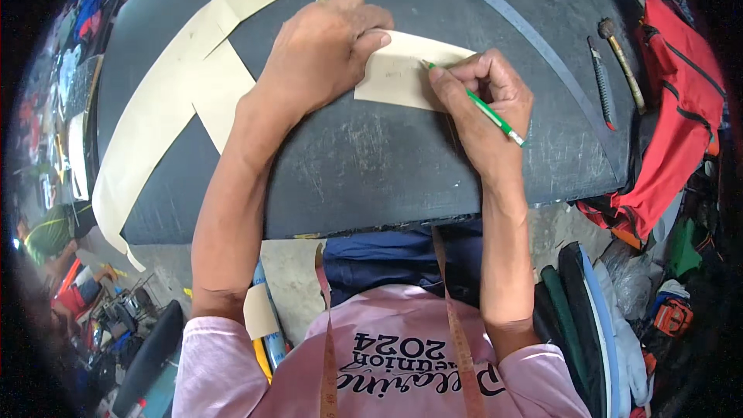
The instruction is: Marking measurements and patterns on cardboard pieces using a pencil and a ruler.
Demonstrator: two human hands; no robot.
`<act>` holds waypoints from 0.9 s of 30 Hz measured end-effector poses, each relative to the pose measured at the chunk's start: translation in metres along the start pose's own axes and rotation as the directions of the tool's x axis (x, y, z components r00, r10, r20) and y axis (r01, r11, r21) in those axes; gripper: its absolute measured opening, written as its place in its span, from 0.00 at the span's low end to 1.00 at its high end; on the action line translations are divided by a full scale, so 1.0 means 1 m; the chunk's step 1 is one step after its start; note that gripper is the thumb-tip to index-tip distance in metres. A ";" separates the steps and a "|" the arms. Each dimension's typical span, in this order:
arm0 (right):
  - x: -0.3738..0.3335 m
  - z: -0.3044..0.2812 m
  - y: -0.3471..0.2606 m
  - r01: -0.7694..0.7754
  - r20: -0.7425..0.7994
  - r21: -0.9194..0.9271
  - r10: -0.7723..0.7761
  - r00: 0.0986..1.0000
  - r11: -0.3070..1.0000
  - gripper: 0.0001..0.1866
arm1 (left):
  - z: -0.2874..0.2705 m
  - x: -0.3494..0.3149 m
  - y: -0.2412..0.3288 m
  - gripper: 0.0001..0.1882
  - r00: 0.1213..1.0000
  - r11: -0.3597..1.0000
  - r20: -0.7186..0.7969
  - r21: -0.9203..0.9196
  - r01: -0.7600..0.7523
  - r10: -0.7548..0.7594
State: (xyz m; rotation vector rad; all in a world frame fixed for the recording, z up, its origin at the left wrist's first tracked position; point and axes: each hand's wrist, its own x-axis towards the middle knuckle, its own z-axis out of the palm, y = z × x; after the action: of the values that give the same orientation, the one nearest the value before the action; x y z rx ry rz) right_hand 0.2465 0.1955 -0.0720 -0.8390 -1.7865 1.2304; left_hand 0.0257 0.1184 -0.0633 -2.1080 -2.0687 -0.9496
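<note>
Between my hands, a small cream paper piece (404, 70) lies flat on the dark tabletop, with faint pencil writing near its middle. My left hand (329, 50) is closed at the paper's left end, its fingers curled and the thumb pressed on the upper corner. A green pencil (489, 116) is gripped in my right hand (491, 101), between thumb and fingers. The pencil's tip touches the paper or sits just over it, near the upper middle. My right fingers cover the paper's right end.
Long cream paper patterns (166, 70) overlap on the table (348, 162) at the left. At the right lie a long metal ruler (542, 42), a utility knife (600, 81) and a wooden-handled tool (623, 66). Red fabric (681, 139) hangs at the right edge.
</note>
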 end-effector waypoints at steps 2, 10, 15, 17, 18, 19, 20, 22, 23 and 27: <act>0.001 0.002 0.002 -0.021 -0.003 0.008 0.022 1.000 1.000 0.11 | -0.001 -0.001 -0.001 0.08 1.000 1.000 -0.010 -0.008 -0.006 0.006; 0.002 0.001 0.004 -0.050 -0.030 0.091 0.053 0.998 0.995 0.11 | -0.003 0.002 -0.001 0.08 0.996 0.987 0.034 -0.135 0.087 -0.083; 0.006 -0.002 0.005 -0.076 -0.177 0.282 0.130 0.976 0.957 0.11 | -0.009 0.004 -0.001 0.10 0.982 0.950 0.066 -0.249 0.188 -0.177; 0.005 -0.007 0.004 -0.122 -0.150 0.320 0.178 0.973 0.939 0.11 | -0.008 0.005 -0.001 0.10 0.981 0.940 0.032 -0.280 0.194 -0.193; 0.006 -0.007 0.004 -0.098 -0.184 0.379 0.178 0.967 0.920 0.11 | -0.009 0.006 0.000 0.10 0.982 0.940 0.032 -0.283 0.189 -0.188; 0.007 -0.006 0.005 -0.069 -0.219 0.436 0.180 0.959 0.897 0.12 | -0.012 0.007 0.001 0.11 0.975 0.934 0.044 -0.280 0.222 -0.218; 0.007 -0.007 0.006 -0.068 -0.221 0.429 0.177 0.959 0.901 0.12 | -0.014 0.008 0.002 0.11 0.967 0.927 0.056 -0.276 0.254 -0.248; 0.007 -0.005 0.004 -0.052 -0.242 0.425 0.169 0.956 0.904 0.14 | -0.016 0.007 0.003 0.10 0.947 0.895 0.084 -0.311 0.320 -0.309; 0.007 -0.004 0.003 -0.041 -0.255 0.421 0.162 0.953 0.906 0.16 | -0.017 0.007 0.004 0.10 0.920 0.855 0.113 -0.342 0.390 -0.375; 0.008 -0.011 0.013 0.030 -0.257 0.420 0.087 0.963 0.907 0.25 | -0.011 0.009 0.005 0.11 0.925 0.839 0.067 -0.401 0.369 -0.374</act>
State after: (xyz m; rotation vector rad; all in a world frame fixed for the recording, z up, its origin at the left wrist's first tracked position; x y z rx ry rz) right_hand 0.2532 0.2108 -0.0802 -0.7389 -1.2306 1.3814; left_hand 0.0248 0.1211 -0.0484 -1.8626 -2.5126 -1.5654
